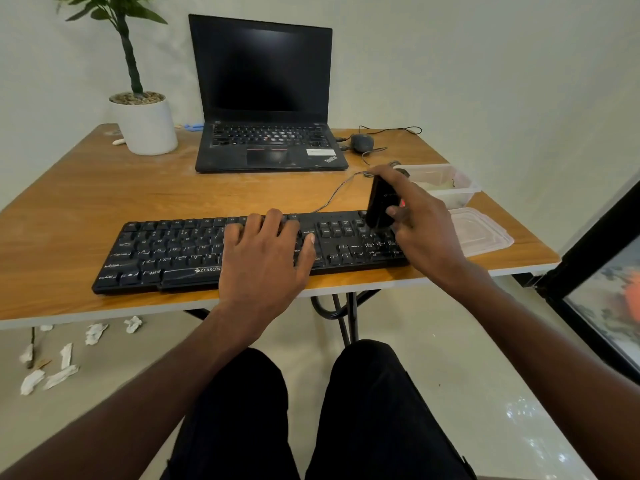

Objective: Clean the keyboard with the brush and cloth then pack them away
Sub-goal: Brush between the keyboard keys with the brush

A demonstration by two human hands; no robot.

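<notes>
The left hand (266,251) lies flat on the keyboard (194,252) to steady it; the right hand (412,216), its grip grasping the black brush (381,202), holds it upright over the number pad for sweeping.

left hand (266,251) flat on keyboard (166,251) | right hand (420,216) grips brush (379,202)

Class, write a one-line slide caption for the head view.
Left hand steadies the keyboard while the right hand holds a black brush over its number pad.
</notes>
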